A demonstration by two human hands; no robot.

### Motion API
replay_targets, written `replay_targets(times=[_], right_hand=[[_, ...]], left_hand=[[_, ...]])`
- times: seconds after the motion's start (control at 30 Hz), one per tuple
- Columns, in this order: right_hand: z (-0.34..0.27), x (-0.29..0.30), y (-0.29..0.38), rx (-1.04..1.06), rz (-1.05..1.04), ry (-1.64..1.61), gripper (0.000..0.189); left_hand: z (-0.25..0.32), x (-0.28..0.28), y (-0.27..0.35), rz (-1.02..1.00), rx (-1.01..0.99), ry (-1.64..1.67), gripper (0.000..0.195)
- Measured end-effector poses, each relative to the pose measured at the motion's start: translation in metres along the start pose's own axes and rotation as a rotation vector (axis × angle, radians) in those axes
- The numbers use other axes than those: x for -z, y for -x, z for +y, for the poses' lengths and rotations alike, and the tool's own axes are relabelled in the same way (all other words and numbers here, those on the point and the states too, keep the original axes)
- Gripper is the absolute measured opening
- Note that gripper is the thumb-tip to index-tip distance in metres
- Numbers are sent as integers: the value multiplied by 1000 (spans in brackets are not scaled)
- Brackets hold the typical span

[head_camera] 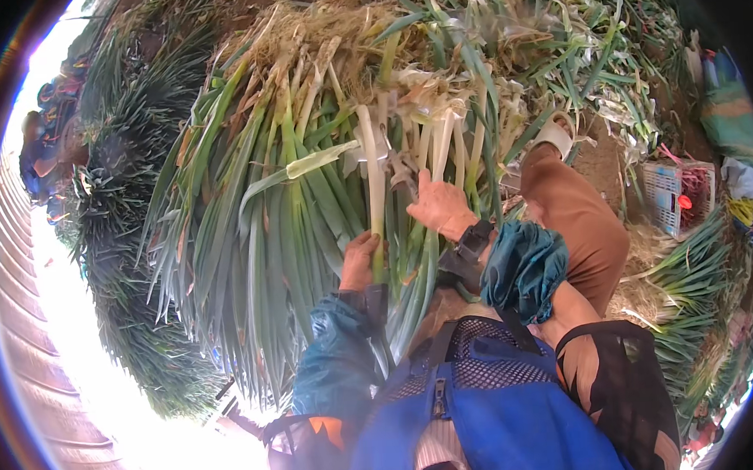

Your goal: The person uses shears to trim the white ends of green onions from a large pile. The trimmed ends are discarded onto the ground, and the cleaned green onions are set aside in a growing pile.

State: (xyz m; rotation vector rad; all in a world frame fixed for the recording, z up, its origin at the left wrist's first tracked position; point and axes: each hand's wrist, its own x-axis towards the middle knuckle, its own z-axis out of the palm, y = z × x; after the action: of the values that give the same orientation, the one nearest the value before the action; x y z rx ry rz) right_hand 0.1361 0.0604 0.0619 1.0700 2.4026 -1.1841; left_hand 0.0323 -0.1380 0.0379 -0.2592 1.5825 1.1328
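My left hand (360,261) grips the green part of a Welsh onion or leek stalk (374,172), whose white shank stands upright in front of me. A loose, partly peeled leaf (323,160) extends to the left of that shank. My right hand (446,208) is just right of the stalk, its index finger raised, around a small grey metal tool (402,172). The tool's exact kind and most of its grip are hidden. Beneath both hands lies a large heap of long green stalks (269,239), roots pointing away from me.
Peeled leaf scraps (602,67) litter the ground at upper right. A white plastic crate (663,198) with pink strands stands at right, near more bundled stalks (687,272). Another leafy heap (141,182) extends along the left. A person (40,155) is at far left.
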Motion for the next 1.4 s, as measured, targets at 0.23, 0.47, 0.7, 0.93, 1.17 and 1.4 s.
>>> replay_targets(times=[0.23, 0.47, 0.7, 0.93, 1.17, 1.4], right_hand=[[-3, 18, 25, 86, -61, -74, 52], [-17, 42, 52, 104, -238, 79, 49], [22, 55, 6, -81, 37, 179, 47], [-3, 20, 28, 14, -195, 40, 55], [-22, 35, 26, 62, -202, -57, 54], [-32, 31, 46, 42, -249, -82, 57]], left_hand=[[23, -4, 3, -37, -125, 11, 32], [2, -35, -33, -107, -413, -277, 22], [3, -26, -31, 260, -723, -1085, 26], [141, 22, -53, 970, -1100, -1478, 20], [141, 20, -91, 1185, -937, -1543, 13], [125, -1, -67, 790, -443, -1323, 38]])
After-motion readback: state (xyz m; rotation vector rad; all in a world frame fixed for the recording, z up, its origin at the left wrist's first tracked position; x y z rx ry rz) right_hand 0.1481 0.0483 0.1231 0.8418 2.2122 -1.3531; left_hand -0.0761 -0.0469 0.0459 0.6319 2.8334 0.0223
